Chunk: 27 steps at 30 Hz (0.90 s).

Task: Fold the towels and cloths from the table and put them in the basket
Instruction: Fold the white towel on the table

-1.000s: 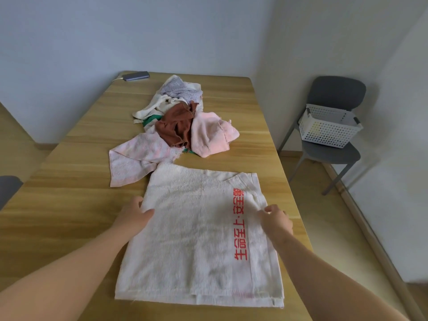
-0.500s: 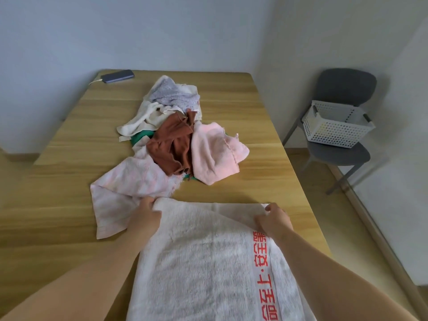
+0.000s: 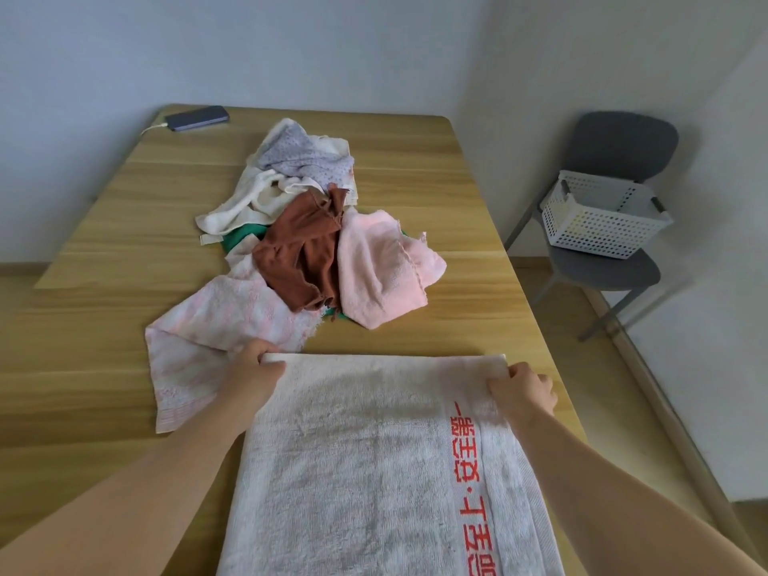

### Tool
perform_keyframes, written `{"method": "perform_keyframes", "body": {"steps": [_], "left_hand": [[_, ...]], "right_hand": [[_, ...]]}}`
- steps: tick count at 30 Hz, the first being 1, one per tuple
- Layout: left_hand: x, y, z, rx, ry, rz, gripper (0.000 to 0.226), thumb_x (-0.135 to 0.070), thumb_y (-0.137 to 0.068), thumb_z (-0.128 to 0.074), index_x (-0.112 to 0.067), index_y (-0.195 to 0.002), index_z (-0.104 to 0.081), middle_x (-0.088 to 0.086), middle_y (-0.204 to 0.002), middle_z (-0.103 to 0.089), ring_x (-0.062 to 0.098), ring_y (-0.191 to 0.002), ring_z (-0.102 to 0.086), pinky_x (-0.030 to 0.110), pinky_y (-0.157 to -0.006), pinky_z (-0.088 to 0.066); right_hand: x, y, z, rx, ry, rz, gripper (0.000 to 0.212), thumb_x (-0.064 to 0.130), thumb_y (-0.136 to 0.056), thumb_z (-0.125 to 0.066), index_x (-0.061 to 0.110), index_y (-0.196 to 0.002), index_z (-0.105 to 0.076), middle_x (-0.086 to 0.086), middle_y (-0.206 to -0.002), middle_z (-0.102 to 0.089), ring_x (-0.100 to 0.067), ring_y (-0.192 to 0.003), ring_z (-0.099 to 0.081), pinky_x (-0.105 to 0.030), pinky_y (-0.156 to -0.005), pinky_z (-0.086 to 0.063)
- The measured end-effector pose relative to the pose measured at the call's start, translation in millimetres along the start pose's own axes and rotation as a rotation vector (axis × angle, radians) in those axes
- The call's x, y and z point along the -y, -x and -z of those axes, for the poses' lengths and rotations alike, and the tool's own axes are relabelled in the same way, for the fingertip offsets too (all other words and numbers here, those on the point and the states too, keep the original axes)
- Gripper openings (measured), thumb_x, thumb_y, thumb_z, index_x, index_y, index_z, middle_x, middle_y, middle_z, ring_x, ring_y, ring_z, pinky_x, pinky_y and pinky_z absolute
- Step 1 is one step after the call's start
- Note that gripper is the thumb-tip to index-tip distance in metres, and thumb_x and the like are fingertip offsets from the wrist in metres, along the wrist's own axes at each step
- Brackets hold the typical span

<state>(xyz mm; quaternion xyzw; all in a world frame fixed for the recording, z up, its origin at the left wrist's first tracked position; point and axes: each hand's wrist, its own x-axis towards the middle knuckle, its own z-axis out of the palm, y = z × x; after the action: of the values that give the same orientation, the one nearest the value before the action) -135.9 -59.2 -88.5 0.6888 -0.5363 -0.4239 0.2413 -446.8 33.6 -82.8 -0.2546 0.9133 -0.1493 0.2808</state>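
Note:
A white towel [image 3: 365, 463] with red characters along its right side lies flat on the wooden table [image 3: 469, 309] in front of me. My left hand [image 3: 253, 372] grips its far left corner and my right hand [image 3: 523, 388] grips its far right corner. Beyond the towel sits a loose pile: a pale pink patterned cloth [image 3: 216, 326], a brown cloth [image 3: 303, 251], a pink towel [image 3: 382, 268], a cream cloth [image 3: 249, 201], a lilac dotted cloth [image 3: 303, 155] and a bit of green cloth [image 3: 239, 239]. The white perforated basket [image 3: 598, 222] stands on a chair to the right.
The grey chair [image 3: 619, 147] holding the basket stands off the table's right edge, near the wall. A dark phone [image 3: 197, 117] with a cable lies at the table's far left corner. Bare wood shows on the table's left and right sides.
Both hands slid from the towel's sides up to its far corners and closed on them. The view moved forward, so the towel's near edge dropped out of sight.

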Motion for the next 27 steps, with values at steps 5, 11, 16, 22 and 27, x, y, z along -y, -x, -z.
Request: {"method": "perform_keyframes", "body": {"steps": [5, 11, 16, 22, 27], "left_hand": [[-0.9, -1.2, 10.3, 0.07, -0.121, -0.044, 0.009, -0.017, -0.089, -0.059, -0.015, -0.085, -0.051, 0.001, -0.074, -0.047, 0.016, -0.064, -0.043, 0.028, -0.06, -0.035], [-3.5, -7.4, 19.5, 0.047, -0.13, -0.038, 0.014, -0.007, -0.083, -0.065, -0.017, -0.083, -0.055, 0.007, -0.09, -0.059, 0.022, -0.08, -0.054, 0.029, -0.067, -0.042], [-25.3, -4.8, 23.5, 0.066, 0.009, -0.082, 0.025, -0.001, -0.084, -0.063, -0.025, -0.082, -0.058, 0.005, -0.1, -0.061, 0.023, -0.092, -0.058, 0.04, -0.083, -0.05], [-52.1, 5.1, 38.6, 0.046, -0.244, -0.248, 0.019, -0.006, -0.083, -0.067, -0.011, -0.101, -0.066, -0.001, -0.097, -0.061, 0.015, -0.093, -0.053, 0.027, -0.08, -0.039], [-57.3, 35.2, 53.6, -0.019, -0.356, -0.3, 0.015, -0.012, -0.083, -0.068, -0.013, -0.098, -0.068, -0.006, -0.091, -0.062, 0.011, -0.089, -0.054, 0.023, -0.075, -0.038]], "right_hand": [[7.2, -2.2, -3.2, 0.089, -0.12, 0.041, 0.026, 0.008, -0.084, -0.054, 0.007, -0.11, -0.05, -0.014, -0.117, -0.05, -0.024, -0.079, -0.051, -0.029, -0.063, -0.043], [7.5, -7.5, 5.1, 0.191, -0.286, 0.037, 0.042, 0.001, -0.081, -0.064, 0.012, -0.119, -0.051, -0.004, -0.084, -0.056, -0.019, -0.072, -0.054, -0.026, -0.057, -0.044], [9.3, -9.5, 22.0, 0.109, -0.363, 0.03, 0.003, 0.01, -0.081, -0.064, 0.011, -0.079, -0.062, -0.009, -0.078, -0.06, -0.021, -0.066, -0.052, -0.026, -0.053, -0.04], [12.4, 2.1, 56.6, 0.021, -0.352, 0.132, 0.007, 0.012, -0.082, -0.056, 0.012, -0.082, -0.063, -0.005, -0.071, -0.053, -0.019, -0.062, -0.044, -0.026, -0.055, -0.033], [0.2, 28.9, 79.8, 0.023, -0.307, 0.221, 0.016, 0.011, -0.078, -0.053, 0.001, -0.084, -0.065, -0.003, -0.065, -0.045, -0.018, -0.06, -0.037, -0.027, -0.052, -0.027]]}}
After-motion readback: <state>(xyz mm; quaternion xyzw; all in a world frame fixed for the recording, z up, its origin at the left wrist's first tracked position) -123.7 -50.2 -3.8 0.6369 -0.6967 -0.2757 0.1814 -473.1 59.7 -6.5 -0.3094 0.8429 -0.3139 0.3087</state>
